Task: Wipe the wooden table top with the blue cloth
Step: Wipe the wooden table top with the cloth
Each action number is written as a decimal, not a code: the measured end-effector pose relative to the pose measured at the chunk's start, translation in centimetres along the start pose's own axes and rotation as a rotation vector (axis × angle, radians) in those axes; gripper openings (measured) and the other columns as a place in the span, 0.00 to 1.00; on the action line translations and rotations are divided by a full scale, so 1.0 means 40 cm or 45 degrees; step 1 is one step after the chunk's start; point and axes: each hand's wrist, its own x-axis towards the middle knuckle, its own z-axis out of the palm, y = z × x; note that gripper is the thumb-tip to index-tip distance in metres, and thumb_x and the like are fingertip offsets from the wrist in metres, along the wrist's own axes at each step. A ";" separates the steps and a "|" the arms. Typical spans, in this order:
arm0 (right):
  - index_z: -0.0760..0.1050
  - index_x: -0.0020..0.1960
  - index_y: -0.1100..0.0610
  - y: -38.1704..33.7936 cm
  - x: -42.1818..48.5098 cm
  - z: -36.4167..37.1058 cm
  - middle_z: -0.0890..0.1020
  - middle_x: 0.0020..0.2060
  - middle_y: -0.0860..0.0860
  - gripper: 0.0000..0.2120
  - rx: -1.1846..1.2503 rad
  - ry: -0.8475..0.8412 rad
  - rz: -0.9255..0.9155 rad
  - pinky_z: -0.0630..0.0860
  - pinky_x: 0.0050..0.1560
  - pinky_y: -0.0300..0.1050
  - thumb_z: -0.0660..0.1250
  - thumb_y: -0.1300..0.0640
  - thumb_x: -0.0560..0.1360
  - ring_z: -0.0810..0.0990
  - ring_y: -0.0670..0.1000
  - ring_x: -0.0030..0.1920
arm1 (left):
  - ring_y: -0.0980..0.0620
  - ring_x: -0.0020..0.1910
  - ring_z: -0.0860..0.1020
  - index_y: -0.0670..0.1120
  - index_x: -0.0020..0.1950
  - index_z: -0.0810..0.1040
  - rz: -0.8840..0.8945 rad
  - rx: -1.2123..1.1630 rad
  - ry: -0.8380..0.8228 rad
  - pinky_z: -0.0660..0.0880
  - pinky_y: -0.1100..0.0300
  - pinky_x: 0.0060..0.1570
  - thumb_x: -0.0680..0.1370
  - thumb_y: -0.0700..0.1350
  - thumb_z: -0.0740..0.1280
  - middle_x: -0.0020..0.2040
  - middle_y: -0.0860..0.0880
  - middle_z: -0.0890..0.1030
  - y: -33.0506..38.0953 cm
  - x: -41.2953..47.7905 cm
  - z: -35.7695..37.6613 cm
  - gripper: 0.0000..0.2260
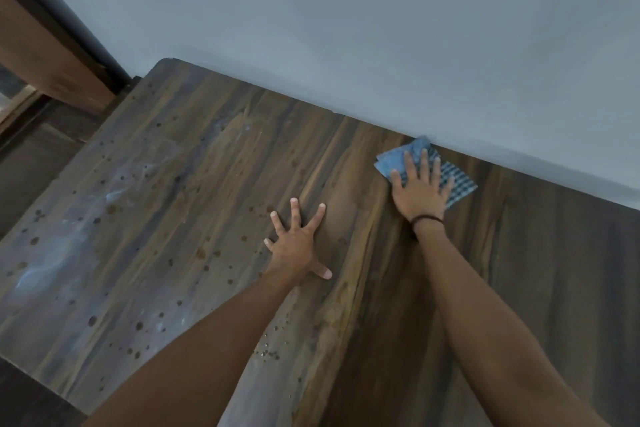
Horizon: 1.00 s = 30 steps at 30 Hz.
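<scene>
Cloth: the folded blue checked cloth (460,184) lies flat on the dark streaked wooden surface (214,191), at its far edge, touching the grey wall (346,28).
Right hand: the right hand (420,189) rests on the cloth, palm down, fingers straight and spread, pressing rather than clutching; a dark band (426,218) circles the wrist.
Left hand: the left hand (298,243) lies flat on bare wood, fingers splayed wide, holding nothing; it looks like a brace.
Dirt: round dark spots (138,324) and pale smears (52,263) cover the left part of the surface, well apart from the cloth.
Handling: the cloth looks thin, soft and light, likely to bunch or slide; a flat palm over its middle should keep the folds together.
Progress: the spotted left side appears not yet wiped.
</scene>
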 end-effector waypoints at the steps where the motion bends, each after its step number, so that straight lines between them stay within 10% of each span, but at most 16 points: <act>1: 0.46 0.81 0.41 -0.033 -0.001 0.005 0.43 0.81 0.46 0.29 0.004 -0.013 0.013 0.36 0.76 0.65 0.44 0.36 0.82 0.39 0.53 0.80 | 0.31 0.76 0.30 0.68 0.79 0.35 0.009 -0.004 0.010 0.53 0.22 0.69 0.63 0.55 0.84 0.77 0.50 0.23 -0.002 0.000 0.003 0.64; 7: 0.47 0.80 0.35 0.006 -0.180 0.039 0.44 0.80 0.40 0.29 -0.156 -0.138 -0.457 0.37 0.77 0.60 0.44 0.31 0.81 0.41 0.48 0.80 | 0.35 0.78 0.33 0.65 0.81 0.41 0.093 -0.088 0.076 0.53 0.27 0.73 0.62 0.57 0.83 0.80 0.51 0.29 -0.056 -0.017 0.002 0.62; 14: 0.44 0.81 0.38 -0.071 -0.163 0.053 0.41 0.81 0.45 0.28 -0.003 -0.112 -0.088 0.33 0.75 0.65 0.45 0.36 0.82 0.37 0.53 0.80 | 0.34 0.77 0.30 0.68 0.79 0.36 -0.039 0.013 0.034 0.51 0.22 0.68 0.62 0.58 0.83 0.78 0.52 0.26 -0.245 -0.097 -0.009 0.64; 23: 0.49 0.77 0.30 0.079 -0.343 0.055 0.45 0.79 0.36 0.28 -0.308 -0.354 -0.918 0.40 0.78 0.61 0.46 0.29 0.79 0.39 0.45 0.80 | 0.32 0.77 0.32 0.71 0.76 0.33 -0.055 0.020 -0.022 0.57 0.21 0.66 0.61 0.54 0.85 0.77 0.54 0.24 -0.282 -0.115 0.017 0.66; 30: 0.46 0.81 0.38 -0.118 -0.286 0.109 0.44 0.81 0.44 0.28 -0.050 -0.080 -0.177 0.34 0.75 0.63 0.45 0.36 0.82 0.39 0.53 0.80 | 0.32 0.77 0.31 0.71 0.76 0.34 -0.052 0.010 -0.005 0.57 0.20 0.66 0.60 0.53 0.85 0.77 0.54 0.24 -0.287 -0.115 0.019 0.66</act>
